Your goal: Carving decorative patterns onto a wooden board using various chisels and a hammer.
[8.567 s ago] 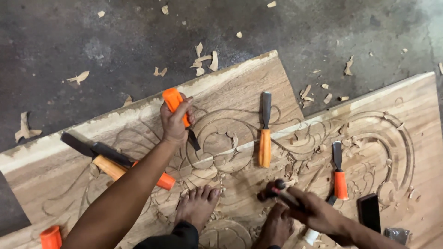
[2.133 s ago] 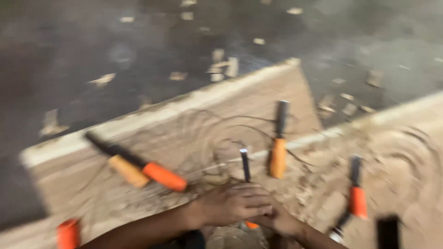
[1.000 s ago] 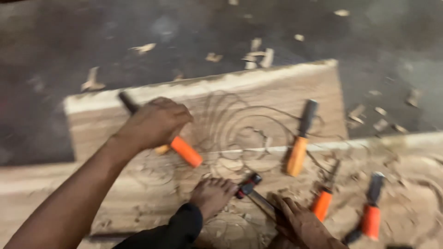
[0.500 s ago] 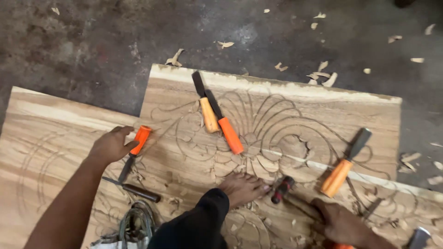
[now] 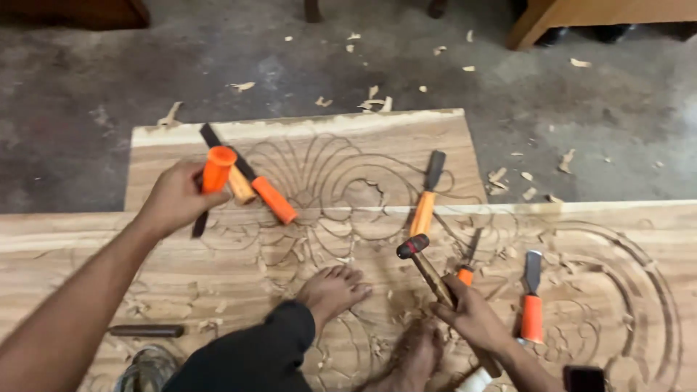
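Note:
My left hand (image 5: 176,198) grips an orange-handled chisel (image 5: 212,178), its dark blade pointing down at the carved wooden panel (image 5: 348,239). My right hand (image 5: 468,318) holds a hammer (image 5: 425,263) by its wooden handle, with the dark head raised above the carving. Both of my bare feet (image 5: 332,290) rest on the panel between the two hands. Floral and curved lines are cut into the wood.
More chisels lie on the panel: two crossed beside my left hand (image 5: 254,185), one at centre (image 5: 426,197), two at the right (image 5: 531,305). A dark tool (image 5: 145,331) lies lower left. Wood chips litter the concrete floor (image 5: 377,65). Wooden furniture legs (image 5: 534,25) stand far right.
The view has swung across the panel. My left hand has lifted an orange-handled chisel off the wood and holds it upright. My right hand has raised the hammer head.

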